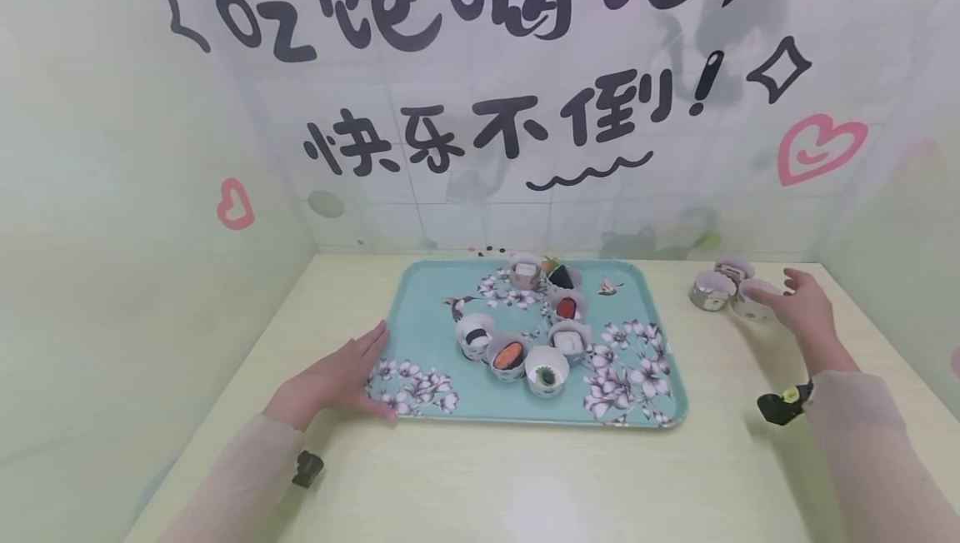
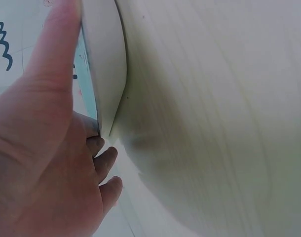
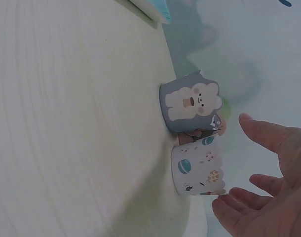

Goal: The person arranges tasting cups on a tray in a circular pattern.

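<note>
A light-blue tray [image 1: 465, 404] with printed flowers lies on the table. My left hand [image 1: 341, 376] touches its near left corner, thumb along the front rim and fingers along the left side. In the left wrist view the thumb of the left hand [image 2: 37, 128] lies against the tray's pale edge [image 2: 107, 59]. My right hand [image 1: 808, 310], fingers apart and loosely bent, is by a white patterned paper cup [image 3: 197, 165], holding nothing. Beside that cup stand a grey bear-printed paper cup [image 3: 190, 101] and a third cup [image 1: 733, 266], partly hidden behind.
On the tray stand several small paper cups with sushi-like pieces, among them one with an orange topping [image 1: 508, 355] and one with a green piece [image 1: 546, 376]. A printed curtain [image 1: 480, 226] hangs behind the pale table [image 1: 525, 485], with pale walls at both sides.
</note>
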A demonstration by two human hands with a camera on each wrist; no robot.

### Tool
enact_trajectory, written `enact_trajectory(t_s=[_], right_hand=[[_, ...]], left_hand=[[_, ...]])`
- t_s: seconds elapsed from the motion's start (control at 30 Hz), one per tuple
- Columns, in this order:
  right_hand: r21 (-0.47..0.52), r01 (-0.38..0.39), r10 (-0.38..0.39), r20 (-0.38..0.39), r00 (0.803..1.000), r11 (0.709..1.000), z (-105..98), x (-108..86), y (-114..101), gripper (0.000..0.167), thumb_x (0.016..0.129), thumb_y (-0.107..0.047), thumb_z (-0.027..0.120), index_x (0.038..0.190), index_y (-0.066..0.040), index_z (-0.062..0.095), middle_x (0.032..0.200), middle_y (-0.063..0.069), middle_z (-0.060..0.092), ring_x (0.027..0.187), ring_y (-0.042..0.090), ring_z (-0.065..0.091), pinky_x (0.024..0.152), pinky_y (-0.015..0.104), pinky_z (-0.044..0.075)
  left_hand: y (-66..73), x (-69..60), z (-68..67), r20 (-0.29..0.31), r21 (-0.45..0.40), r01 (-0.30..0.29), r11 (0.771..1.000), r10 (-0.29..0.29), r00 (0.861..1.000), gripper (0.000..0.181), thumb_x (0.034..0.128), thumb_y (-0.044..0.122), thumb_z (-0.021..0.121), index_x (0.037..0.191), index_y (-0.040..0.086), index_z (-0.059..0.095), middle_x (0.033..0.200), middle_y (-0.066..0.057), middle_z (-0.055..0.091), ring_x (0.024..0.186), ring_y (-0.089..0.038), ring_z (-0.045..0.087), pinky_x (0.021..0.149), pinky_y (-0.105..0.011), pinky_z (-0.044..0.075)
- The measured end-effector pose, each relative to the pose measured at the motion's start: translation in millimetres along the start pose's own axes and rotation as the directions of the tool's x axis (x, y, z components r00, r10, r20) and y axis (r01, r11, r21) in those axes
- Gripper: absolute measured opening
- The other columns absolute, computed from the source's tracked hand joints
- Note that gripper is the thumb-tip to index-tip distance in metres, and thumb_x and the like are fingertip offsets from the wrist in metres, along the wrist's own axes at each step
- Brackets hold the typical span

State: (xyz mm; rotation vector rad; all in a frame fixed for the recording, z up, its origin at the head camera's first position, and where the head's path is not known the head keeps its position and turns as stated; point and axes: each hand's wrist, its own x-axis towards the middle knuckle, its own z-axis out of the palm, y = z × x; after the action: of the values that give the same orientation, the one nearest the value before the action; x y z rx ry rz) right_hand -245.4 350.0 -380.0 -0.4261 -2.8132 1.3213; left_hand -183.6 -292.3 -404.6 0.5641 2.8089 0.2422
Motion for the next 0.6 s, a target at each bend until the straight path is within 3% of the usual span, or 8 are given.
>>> enact_trajectory(t_s=[0.23,0.6], right_hand=[[-0.074,-0.041,0.045,0.054,0.998,0.996,6,7.8,10,0.088,0.097,-0.033,0.058,0.15,0.018,0.008,0.151,0.046,0.015,0.139,0.062,0.021,0.117,0.068,0.024],[-0.078,-0.078,0.081,0.03,0.996,0.994,8,11.1,16,0.08,0.097,-0.027,0.059,0.147,0.02,0.018,0.148,0.045,0.026,0.133,0.057,0.034,0.113,0.065,0.033]], left_hand=[[-0.6,-1.4,1.6,-0.011,0.015,-0.018,1.0,0.018,1.0,0.138,0.0638,0.071,0.078,0.155,-0.01,0.015,0.165,-0.028,0.009,0.148,-0.051,0.022,0.12,-0.062,0.027],[-1.9,0.1,2.8,-0.025,0.017,-0.028,0.999,0.028,0.999,0.137,0.0648,0.07,0.078,0.154,-0.012,0.015,0.165,-0.029,0.01,0.147,-0.052,0.023,0.119,-0.063,0.028]])
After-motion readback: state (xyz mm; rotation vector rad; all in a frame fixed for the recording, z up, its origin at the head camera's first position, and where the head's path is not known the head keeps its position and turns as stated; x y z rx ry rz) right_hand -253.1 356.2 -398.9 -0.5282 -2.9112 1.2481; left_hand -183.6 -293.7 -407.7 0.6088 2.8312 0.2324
